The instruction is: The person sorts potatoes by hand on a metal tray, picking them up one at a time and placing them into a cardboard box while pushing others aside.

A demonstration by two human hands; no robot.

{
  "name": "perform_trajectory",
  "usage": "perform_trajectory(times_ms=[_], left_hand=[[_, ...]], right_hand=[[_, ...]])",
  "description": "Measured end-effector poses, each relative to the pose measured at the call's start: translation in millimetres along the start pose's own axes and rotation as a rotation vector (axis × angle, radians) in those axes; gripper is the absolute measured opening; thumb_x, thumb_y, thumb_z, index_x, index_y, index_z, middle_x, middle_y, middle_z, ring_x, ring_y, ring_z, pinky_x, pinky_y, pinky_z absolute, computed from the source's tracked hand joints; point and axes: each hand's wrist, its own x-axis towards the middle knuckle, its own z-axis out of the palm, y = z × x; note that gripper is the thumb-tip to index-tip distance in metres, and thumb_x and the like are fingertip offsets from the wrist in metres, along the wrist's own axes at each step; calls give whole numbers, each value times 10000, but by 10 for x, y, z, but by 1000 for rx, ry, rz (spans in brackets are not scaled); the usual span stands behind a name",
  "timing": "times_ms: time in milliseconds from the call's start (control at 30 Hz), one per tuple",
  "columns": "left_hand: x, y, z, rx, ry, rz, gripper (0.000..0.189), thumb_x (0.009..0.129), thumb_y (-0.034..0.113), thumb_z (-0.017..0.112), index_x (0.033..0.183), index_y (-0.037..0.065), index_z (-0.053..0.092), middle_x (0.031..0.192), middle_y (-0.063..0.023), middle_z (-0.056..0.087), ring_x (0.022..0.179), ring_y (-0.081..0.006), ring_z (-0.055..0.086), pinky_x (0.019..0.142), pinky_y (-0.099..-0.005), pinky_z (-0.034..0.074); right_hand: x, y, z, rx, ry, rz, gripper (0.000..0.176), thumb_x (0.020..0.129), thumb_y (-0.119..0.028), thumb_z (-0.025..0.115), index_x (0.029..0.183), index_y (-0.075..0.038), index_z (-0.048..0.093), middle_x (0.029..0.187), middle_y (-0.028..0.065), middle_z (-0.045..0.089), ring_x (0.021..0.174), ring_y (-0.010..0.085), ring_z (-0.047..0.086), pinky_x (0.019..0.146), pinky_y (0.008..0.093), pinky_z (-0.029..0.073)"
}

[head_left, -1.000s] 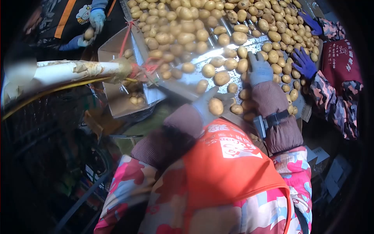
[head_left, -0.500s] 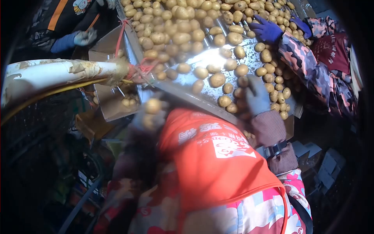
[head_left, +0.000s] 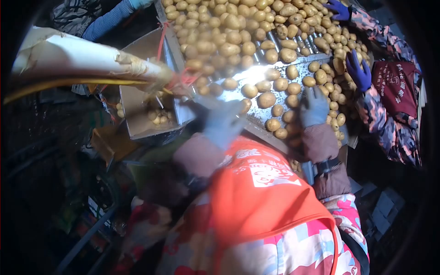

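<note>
Many potatoes lie on a metal sorting table. My left hand, in a grey-blue glove and blurred, is over the table's near edge, beside a potato; whether it holds anything is unclear. My right hand, in the same kind of glove, rests among the potatoes at the right of the metal surface, its fingers pointing away from me and apart. No potato shows in its grasp.
A white pipe with red string crosses the left side, above a cardboard box with potatoes inside. At the right a co-worker's purple-gloved hands are over the potato pile. Another co-worker's striped sleeve shows at the upper left.
My left hand has moved up and right to the table edge; the potato seen at it earlier is no longer visible there. My right hand has shifted slightly right. The co-worker's purple gloves have moved apart.
</note>
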Motion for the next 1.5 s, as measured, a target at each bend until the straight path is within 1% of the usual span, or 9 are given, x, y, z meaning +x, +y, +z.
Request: perform_trajectory(times_ms=[300, 433, 600, 667, 733, 1000, 1200, 1367, 1500], left_hand=[[753, -525, 1039, 472, -393, -109, 483, 909, 169, 614, 1373, 92, 510, 1226, -176, 602, 1049, -307, 635, 922, -438, 507], [704, -89, 394, -1080, -67, -800, 457, 957, 190, 588, 1388, 73, 486, 1250, -161, 593, 1033, -285, 648, 952, -418, 521], [610, 109, 129, -1959, 166, -1199, 508, 931, 506, 610, 1264, 124, 568, 1013, -76, 645, 895, -235, 655, 728, -405, 568], [205, -231, 322, -1475, 99, -752, 518, 932, 509, 603, 1284, 131, 561, 1034, -71, 643, 884, -224, 644, 688, -379, 552], [-142, -689, 194, -2445, -275, -697, 371, 1005, 421, 528, 1252, 144, 518, 975, -14, 558, 859, -184, 569, 742, -401, 519], [-1002, -2200, -1359, -1218, 584, -1074, 431, 991, 432, 512, 1320, 155, 551, 1010, -44, 593, 883, -201, 531, 797, -403, 470], [150, -577, -392, -203, 55, -135, 303, 976, 335, 556, 1177, 112, 597, 1097, -82, 626, 1046, -218, 573, 928, -372, 467], [438, -120, 374, -1251, -169, -669, 343, 1021, 341, 530, 1216, 64, 584, 1213, -125, 634, 1195, -247, 573, 1057, -385, 442], [352, -151, 359, -389, -567, -277, 449, 1025, 323, 502, 1313, -21, 509, 1288, -136, 603, 1196, -250, 565, 1084, -380, 429]], right_hand=[[234, -870, 413, 207, -434, -145, 612, 791, -265, 747, 1347, -128, 534, 1161, 189, 627, 983, 357, 656, 818, 479, 530], [179, -994, 58, 873, -317, 508, 617, 821, -313, 768, 1364, -103, 562, 1208, 231, 638, 1012, 347, 665, 866, 459, 539], [475, -852, -149, 957, -570, -192, 548, 879, -348, 687, 1354, -98, 578, 1271, 220, 596, 1229, 353, 549, 1054, 417, 438], [870, -648, 287, 774, -290, -11, 498, 826, -264, 683, 1281, -79, 608, 1255, 216, 578, 1210, 381, 543, 1028, 449, 454], [1316, -384, 508, 123, -184, -2, 572, 815, -231, 700, 1365, -158, 564, 1311, 181, 559, 1191, 369, 554, 1006, 470, 461], [1412, -140, 449, 503, -358, 261, 640, 840, -230, 727, 1441, -189, 509, 1422, 191, 508, 1279, 330, 530, 1058, 394, 460], [704, -817, -126, 881, -412, 160, 623, 816, -335, 776, 1356, -100, 574, 1195, 194, 650, 1119, 333, 628, 977, 426, 492], [1462, -42, 207, 719, 131, 134, 430, 881, -272, 708, 1250, -63, 642, 1212, 204, 619, 1161, 372, 572, 1022, 444, 440], [1893, 795, 371, -66, -183, 272, 457, 920, -348, 562, 1303, -99, 590, 1272, 180, 593, 1168, 337, 562, 1037, 494, 392]])
